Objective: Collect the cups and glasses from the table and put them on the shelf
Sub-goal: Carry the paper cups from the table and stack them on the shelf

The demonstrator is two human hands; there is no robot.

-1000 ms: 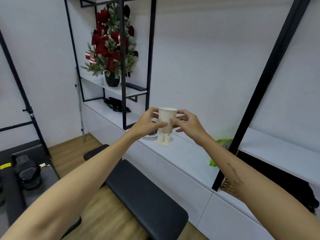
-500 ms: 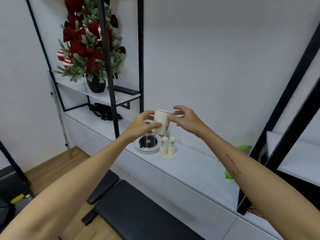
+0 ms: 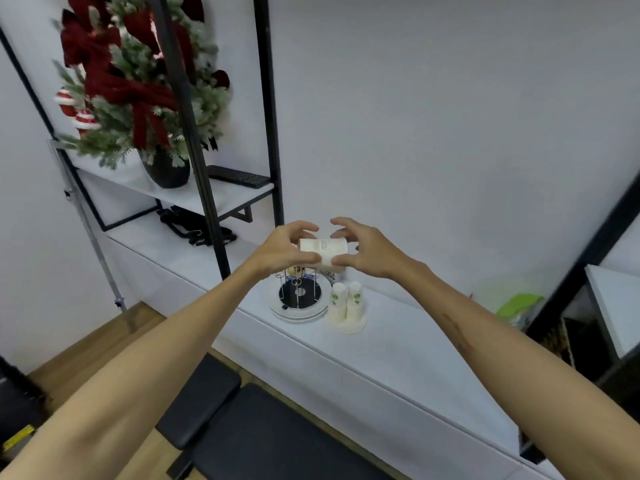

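A white paper cup (image 3: 323, 251) lies on its side in the air between both hands, above the white shelf (image 3: 398, 344). My left hand (image 3: 284, 252) grips its left end with thumb and fingers. My right hand (image 3: 367, 249) pinches its right end, thumb below and fingers curled above. Directly below, two stacks of upside-down paper cups (image 3: 346, 308) with green prints stand on the shelf. Beside them to the left is a wire cup rack (image 3: 299, 292) on white plates.
A black-framed upper shelf (image 3: 228, 199) holds a potted Christmas arrangement (image 3: 138, 91) and a black remote (image 3: 239, 176). Black straps (image 3: 194, 226) lie on the lower shelf. A black padded bench (image 3: 263, 434) stands below my arms. A green packet (image 3: 516, 304) sits at right.
The cup was upright between my hands; it has been tipped onto its side. The view has drawn closer to the shelf and dropped toward the cup stacks.
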